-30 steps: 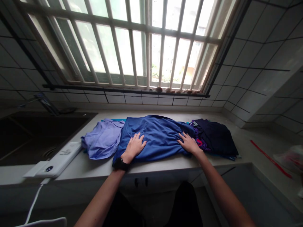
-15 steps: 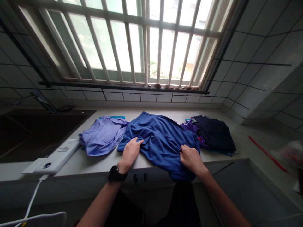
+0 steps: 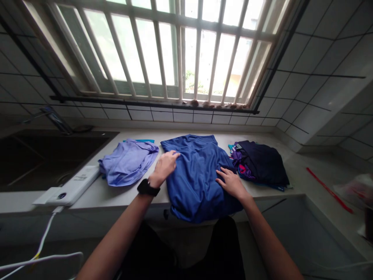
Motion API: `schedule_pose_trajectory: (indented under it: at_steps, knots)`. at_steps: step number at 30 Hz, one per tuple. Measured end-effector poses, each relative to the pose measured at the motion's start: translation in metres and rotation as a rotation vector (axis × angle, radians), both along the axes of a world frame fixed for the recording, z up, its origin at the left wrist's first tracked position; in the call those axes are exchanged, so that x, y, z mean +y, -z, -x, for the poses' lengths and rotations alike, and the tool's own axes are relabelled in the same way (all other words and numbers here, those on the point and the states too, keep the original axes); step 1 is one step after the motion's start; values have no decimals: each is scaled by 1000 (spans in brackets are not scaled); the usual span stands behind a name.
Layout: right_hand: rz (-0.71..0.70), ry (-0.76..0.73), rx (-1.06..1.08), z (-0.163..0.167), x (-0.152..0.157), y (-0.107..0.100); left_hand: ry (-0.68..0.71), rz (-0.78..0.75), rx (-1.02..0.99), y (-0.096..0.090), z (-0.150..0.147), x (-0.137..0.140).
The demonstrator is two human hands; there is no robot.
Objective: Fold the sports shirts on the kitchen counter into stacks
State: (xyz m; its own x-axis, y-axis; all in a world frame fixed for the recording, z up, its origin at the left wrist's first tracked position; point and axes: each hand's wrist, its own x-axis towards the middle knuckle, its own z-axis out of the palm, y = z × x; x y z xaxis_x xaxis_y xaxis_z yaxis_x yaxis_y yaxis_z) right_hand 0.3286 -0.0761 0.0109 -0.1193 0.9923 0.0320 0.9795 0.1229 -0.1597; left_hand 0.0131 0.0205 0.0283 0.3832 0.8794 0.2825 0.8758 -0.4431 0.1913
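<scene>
Blue cloth (image 3: pixel 201 182) is lying rumpled on the worktop (image 3: pixel 151 190), hanging over the front edge at six o'clock. The left hand (image 3: pixel 164 167) is touching its ten o'clock side; whether that grip is pinching fabric, I cannot tell. The right hand (image 3: pixel 232 184) is resting spread at three. Lilac clothing (image 3: pixel 128 162) is sitting at nine, dark clothing (image 3: pixel 264 161) between two and three.
</scene>
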Motion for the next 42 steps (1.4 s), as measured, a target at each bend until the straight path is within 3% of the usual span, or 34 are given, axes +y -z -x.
schedule_pose_trajectory:
  at_steps: [3, 6, 9, 13, 18, 20, 22, 25, 30, 34, 39, 42]
  knots:
    - [-50, -27, -16, 4, 4, 4, 276, 91, -41, 25, -2, -59]
    - [-79, -66, -17, 9, 11, 2, 218, 69, -53, 44, 1, -91]
    - [-95, -137, 115, 6, 17, 0, 104, 69, -60, 48, 10, -93]
    - [-137, -197, 338, -11, 19, 1, 56, 65, -32, 42, 25, -83]
    - [-271, -24, 201, -29, 10, 9, -12, 108, 9, 30, 40, -83]
    - [-292, 60, 127, -34, 8, 10, 21, 115, 0, 25, 42, -93]
    - [-293, 160, 79, -37, 9, 10, 141, 90, -45, 26, 42, -107]
    - [-237, 271, 40, -39, 18, 7, 327, 7, -99, 40, 38, -126]
    - [-191, 187, 121, -43, 38, 4, 347, -146, -103, 69, 32, -132]
    - [-147, 91, 67, -54, 41, -2, 347, -184, -141, 66, 36, -129]
    - [-239, 76, 89, -54, 4, -17, 226, -131, -193, 44, 58, -136]
    - [-322, -178, 186, -36, -52, -8, 294, -194, -144, 44, 72, -151]
